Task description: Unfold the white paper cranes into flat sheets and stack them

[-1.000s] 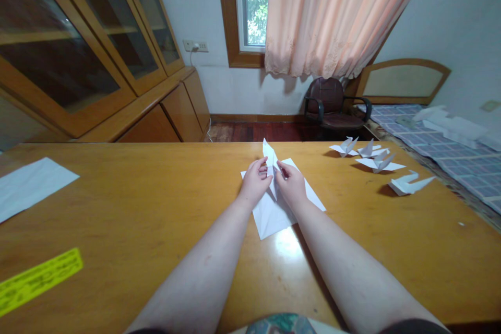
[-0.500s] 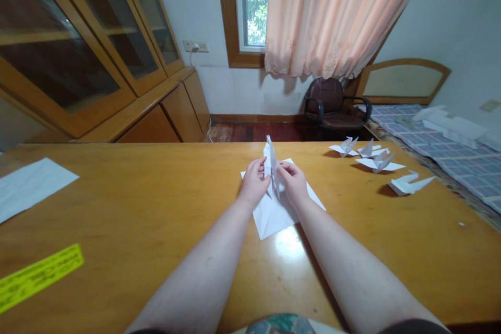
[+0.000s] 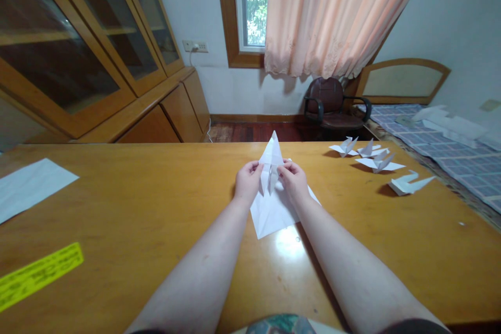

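Head view. The folded paper form, its single point upward and two narrow flaps downward, is held over the white paper sheet on the worktop. Contact with the sheet cannot be confirmed.

Grip state: the left hand pinches the form's left corner, thumb against fingers; the right hand pinches the right side likewise.

Cautions:
- Unequal pull between the grips could tear the paper or distort the horizontal crease.
- Excess pressure could stamp stray creases at the corners.
- A slack grip could let the layers spring apart.
- Lowered wrists could shift the sheet.
- A wide rightward sweep could topple the paper cranes.
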Demonstrator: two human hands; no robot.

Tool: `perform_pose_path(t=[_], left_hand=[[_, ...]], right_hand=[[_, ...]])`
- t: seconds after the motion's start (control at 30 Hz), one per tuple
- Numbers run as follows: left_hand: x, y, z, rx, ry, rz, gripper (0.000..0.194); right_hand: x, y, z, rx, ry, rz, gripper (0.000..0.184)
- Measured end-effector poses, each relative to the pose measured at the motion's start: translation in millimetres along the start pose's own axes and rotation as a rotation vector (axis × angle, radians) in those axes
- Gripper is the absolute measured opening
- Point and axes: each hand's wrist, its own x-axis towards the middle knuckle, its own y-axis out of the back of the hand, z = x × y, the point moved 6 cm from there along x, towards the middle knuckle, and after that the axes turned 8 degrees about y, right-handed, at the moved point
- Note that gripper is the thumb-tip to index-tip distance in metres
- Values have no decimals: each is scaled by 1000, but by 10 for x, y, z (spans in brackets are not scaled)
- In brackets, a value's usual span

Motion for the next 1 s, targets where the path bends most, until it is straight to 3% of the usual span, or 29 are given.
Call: perform_pose_path(t=[0.1, 0.37, 0.5, 0.63, 0.87, 1.0], left_hand=[[1, -59, -19, -72, 15, -72, 20], [-28, -141, -4, -128, 15, -221, 18], [-55, -126, 66, 74, -107, -169, 11], [-64, -126, 71, 188, -177, -113, 17], [41, -73, -66, 39, -69, -48, 58], [27, -35, -32, 109, -84, -24, 45]], right_hand=[[0, -4, 9, 77, -4, 22, 23], [-33, -109, -92, 145, 21, -77, 16], [-38, -115, -57, 150, -56, -86, 16], [-47, -136, -12, 191, -102, -101, 18], [-36, -107, 60, 188, -149, -33, 30], [-17, -66, 42, 161, -78, 21, 56]])
